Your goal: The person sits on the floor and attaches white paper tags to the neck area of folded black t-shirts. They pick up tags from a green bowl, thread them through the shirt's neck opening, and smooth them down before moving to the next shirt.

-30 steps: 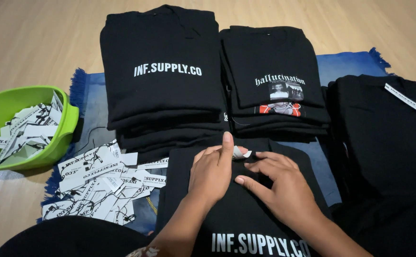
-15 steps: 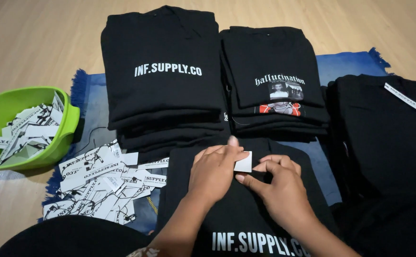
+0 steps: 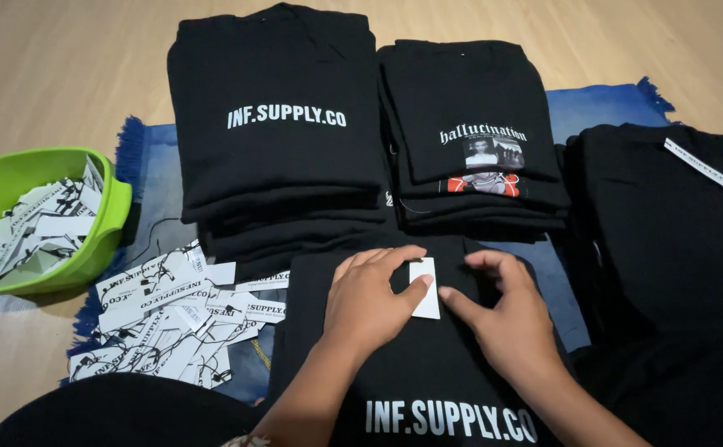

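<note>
A folded black shirt with white lettering lies right in front of me. Both hands rest on its upper part. My left hand lies flat, its fingertips on a small white paper tag that sits on the shirt. My right hand is just right of the tag, fingers curled, with the forefinger touching the tag's lower right edge. Beyond the hands stand two stacks of folded black shirts, one with white lettering and one with a printed picture.
A green plastic basin with white tags stands at the left. A loose heap of white tags with strings lies on the blue mat. More black garments lie at the right. The floor is wood.
The tag was held edge-up between both hands near the shirt's collar. It now lies flat and upright on the shirt, and my left fingertips have come down onto it.
</note>
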